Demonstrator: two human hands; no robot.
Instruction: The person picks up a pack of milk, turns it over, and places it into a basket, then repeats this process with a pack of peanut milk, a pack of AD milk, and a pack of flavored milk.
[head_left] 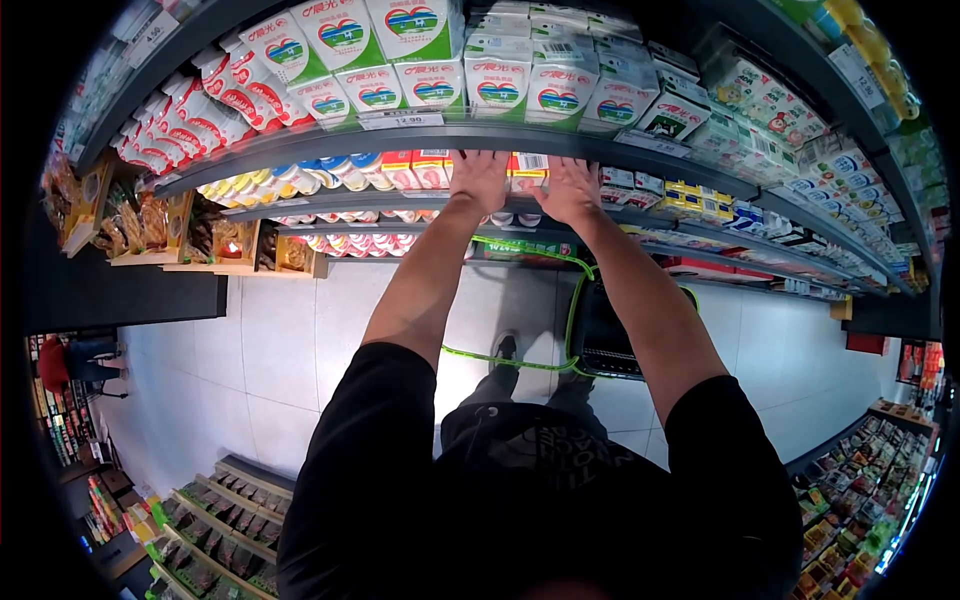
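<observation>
Both arms stretch forward to the shelf row below the top milk shelf. My left hand [479,180] reaches in among small red-and-white cartons [415,170], fingers extended and pointing away from me. To its right, my right hand [571,188] lies palm down with its fingers straight and its thumb out to the left. A red-and-yellow carton with a barcode [530,167] shows in the gap between the two hands. Whether the palms press on cartons is hidden, and the shelf edge [520,133] above partly covers the fingertips.
Green-and-white milk cartons [497,85] fill the shelf above, beside red-and-white pouches [235,90]. A black shopping basket [610,325] with green trim is near my legs. Wooden bread bins [215,240] stand left. A person in red [53,365] is far left.
</observation>
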